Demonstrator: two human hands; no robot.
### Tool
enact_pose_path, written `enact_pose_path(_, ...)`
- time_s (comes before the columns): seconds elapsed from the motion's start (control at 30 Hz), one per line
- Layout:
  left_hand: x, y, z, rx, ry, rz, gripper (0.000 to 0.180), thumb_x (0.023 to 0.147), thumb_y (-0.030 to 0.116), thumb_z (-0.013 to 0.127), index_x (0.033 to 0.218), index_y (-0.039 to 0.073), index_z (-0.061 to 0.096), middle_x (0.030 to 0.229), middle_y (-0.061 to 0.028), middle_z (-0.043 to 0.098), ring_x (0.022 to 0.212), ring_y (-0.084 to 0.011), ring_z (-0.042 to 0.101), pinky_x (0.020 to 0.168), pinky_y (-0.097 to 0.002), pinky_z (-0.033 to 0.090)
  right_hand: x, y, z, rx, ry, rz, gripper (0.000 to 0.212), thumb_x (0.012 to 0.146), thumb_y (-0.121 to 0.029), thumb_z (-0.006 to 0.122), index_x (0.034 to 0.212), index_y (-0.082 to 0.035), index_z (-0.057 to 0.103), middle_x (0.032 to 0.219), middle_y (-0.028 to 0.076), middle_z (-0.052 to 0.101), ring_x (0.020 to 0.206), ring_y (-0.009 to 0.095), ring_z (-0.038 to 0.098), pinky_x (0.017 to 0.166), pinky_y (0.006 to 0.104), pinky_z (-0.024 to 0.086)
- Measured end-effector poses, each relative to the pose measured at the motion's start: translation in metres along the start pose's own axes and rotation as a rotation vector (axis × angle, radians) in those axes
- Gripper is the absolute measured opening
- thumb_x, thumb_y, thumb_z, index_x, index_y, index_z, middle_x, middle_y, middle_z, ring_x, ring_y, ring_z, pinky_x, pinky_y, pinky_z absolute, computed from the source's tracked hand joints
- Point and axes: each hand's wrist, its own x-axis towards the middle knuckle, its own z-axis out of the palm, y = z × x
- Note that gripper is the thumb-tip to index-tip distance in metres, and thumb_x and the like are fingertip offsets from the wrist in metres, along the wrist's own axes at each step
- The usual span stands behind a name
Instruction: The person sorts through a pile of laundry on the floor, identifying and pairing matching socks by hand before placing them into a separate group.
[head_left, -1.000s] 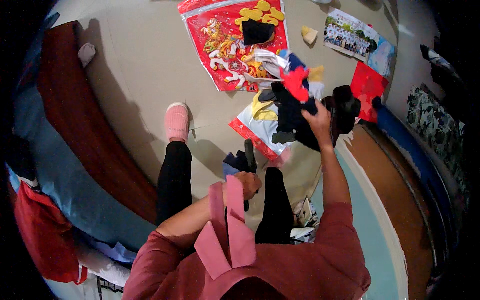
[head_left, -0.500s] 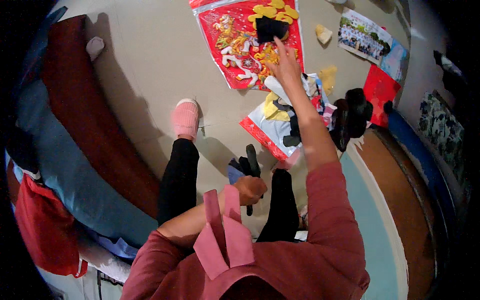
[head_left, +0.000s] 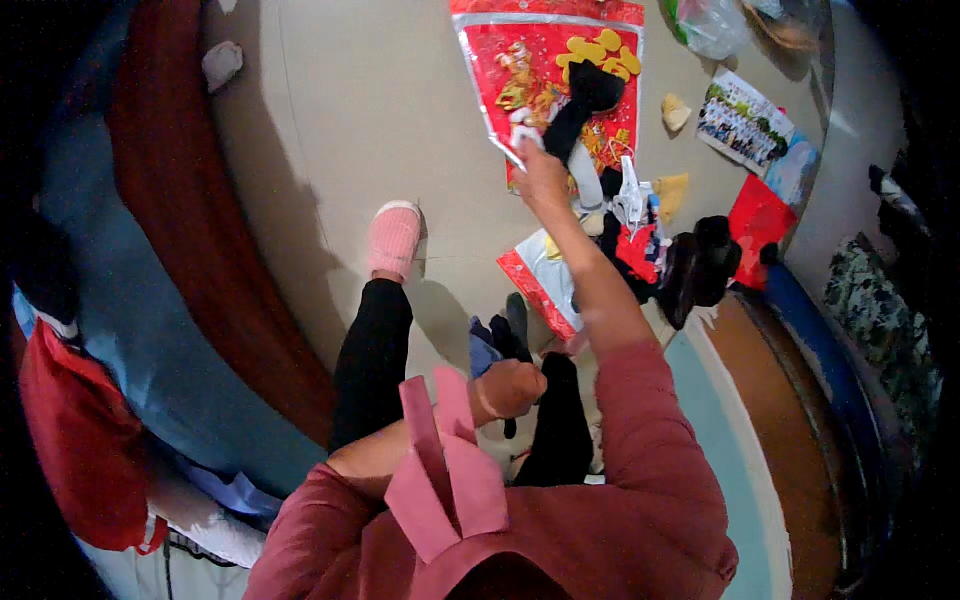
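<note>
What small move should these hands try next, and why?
Perhaps the right hand should draw the black cloth toward the left hand: that cloth stretches over the red package, close to the right hand, and the left hand is closed around a dark cloth bundle. Whether the right hand already grips the black cloth is unclear.

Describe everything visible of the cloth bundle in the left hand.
The cloth bundle looks like several limp, soft fabric pieces, possibly socks: blue on the left, black in the middle, dark grey on the right. They stick out past the closed left hand toward the top of the picture; a dark end shows on the fist's lower side. The fist hides its middle, so the count is unclear. It appears between the person's black-clad legs; no other contact is clear.
</note>
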Motion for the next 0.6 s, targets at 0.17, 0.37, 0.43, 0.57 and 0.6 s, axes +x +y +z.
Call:
enact_pose_path(0.17,0.02,-0.001,0.016,-0.204,-0.067,-0.046,0.009,0.068,0.014,0.062,0.07,0.005,0.061,0.071,-0.0153,0.063,0.068,-0.0343,0.065,0.058,-0.0431,0.053,-0.077,0.014,-0.147,0.281,-0.069,0.02,0.024,0.08,-0.006,0.06,0.102,-0.007,0.054,0.079,0.015,0.06,0.075,0.026,0.063,0.069,0.0367,0.048)
enact_pose_path(0.37,0.027,0.006,0.003,0.004,-0.181,0.104,0.013,0.073,0.011,0.062,0.084,0.009,0.068,0.088,-0.0112,0.069,0.083,-0.0293,0.068,0.065,-0.0398,0.056,-0.15,0.035,-0.248,0.416,0.1,0.104,0.023,0.082,-0.004,0.06,0.105,-0.003,0.057,0.094,0.002,0.06,0.09,0.012,0.054,0.083,0.0257,0.043)
enact_pose_path(0.43,0.028,0.003,0.003,-0.031,-0.228,0.077,0.016,0.072,0.011,0.062,0.087,0.008,0.067,0.089,-0.012,0.068,0.083,-0.0314,0.068,0.066,-0.0416,0.055,-0.171,0.044,-0.263,0.59,0.137,0.208,0.025,0.082,-0.004,0.061,0.106,-0.004,0.056,0.096,0.002,0.06,0.092,0.012,0.054,0.084,0.0263,0.043)
enact_pose_path(0.57,0.029,0.022,-0.019,-0.022,-0.291,-0.1,0.017,0.072,0.011,0.063,0.088,0.01,0.067,0.089,-0.0136,0.067,0.084,-0.0342,0.066,0.069,-0.0448,0.053,-0.208,0.044,-0.29,0.883,0.155,0.324,0.033,0.081,-0.003,0.06,0.114,-0.005,0.055,0.109,0.004,0.06,0.099,0.014,0.055,0.089,0.0283,0.043)
enact_pose_path(0.6,0.028,0.022,-0.02,-0.009,-0.291,-0.137,0.017,0.072,0.011,0.062,0.088,0.01,0.066,0.089,-0.0139,0.067,0.084,-0.0347,0.066,0.07,-0.0454,0.053,-0.216,0.043,-0.293,0.93,0.154,0.335,0.034,0.082,-0.003,0.06,0.115,-0.004,0.054,0.111,0.005,0.059,0.101,0.014,0.055,0.09,0.0286,0.043)
